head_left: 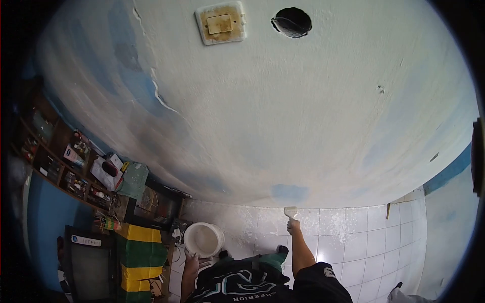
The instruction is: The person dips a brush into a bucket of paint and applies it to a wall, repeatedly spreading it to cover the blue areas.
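My right hand (293,227) is closed around the handle of a wide, pale paintbrush (290,211), its arm stretched out ahead of me. The brush head points at the lower part of the wall (283,126), just below a bare blue patch. My left hand (194,261) grips the near side of a white bucket (220,237), close to my body. Whitish residue coats the bucket's inside. White paint covers the wall unevenly, with blue showing through in places and a long crack at the upper left.
A light switch (221,23) and a round hole (292,22) sit high on the wall. To the left stand a cluttered wooden shelf (55,174), an old television (91,267) and a green and yellow striped cloth (144,252). White splatters mark the tiled floor (371,242).
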The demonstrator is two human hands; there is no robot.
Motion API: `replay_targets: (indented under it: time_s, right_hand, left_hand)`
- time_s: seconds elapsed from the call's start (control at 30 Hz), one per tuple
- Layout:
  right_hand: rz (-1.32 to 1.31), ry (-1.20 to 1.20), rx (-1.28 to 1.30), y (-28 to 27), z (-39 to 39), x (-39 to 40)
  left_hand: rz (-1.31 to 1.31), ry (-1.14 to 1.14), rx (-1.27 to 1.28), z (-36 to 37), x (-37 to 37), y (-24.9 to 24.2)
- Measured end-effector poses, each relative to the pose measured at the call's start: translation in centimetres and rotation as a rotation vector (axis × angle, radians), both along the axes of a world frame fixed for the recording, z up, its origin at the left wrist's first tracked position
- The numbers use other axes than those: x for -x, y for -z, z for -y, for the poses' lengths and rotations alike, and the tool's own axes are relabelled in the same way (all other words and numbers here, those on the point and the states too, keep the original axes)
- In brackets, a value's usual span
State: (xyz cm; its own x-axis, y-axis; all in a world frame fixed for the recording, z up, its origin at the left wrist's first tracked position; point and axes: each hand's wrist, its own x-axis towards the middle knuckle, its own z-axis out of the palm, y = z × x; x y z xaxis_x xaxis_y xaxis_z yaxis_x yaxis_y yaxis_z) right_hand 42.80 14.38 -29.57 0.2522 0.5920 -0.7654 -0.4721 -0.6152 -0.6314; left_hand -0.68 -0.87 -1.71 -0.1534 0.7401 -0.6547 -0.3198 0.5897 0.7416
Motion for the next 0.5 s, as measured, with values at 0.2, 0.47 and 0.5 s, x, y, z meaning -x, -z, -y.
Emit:
replay_targets:
  time_s: [0.2,0.47,0.5]
  right_hand:
    - [0.224,-0.031,-0.253,-8.8,-6.4,-0.2]
    - [0.268,-0.102,-0.338,-33.5,-6.5,2.0]
    - [0.270,-0.094,-0.404,-36.5,-5.5,2.5]
  left_hand:
    - [-0.027,-0.087,0.043,1.5,-0.1,-0.6]
    - [0.038,-0.123,0.021,1.0,0.5,0.3]
    - [0.041,-0.120,0.022,0.7,0.5,0.4]
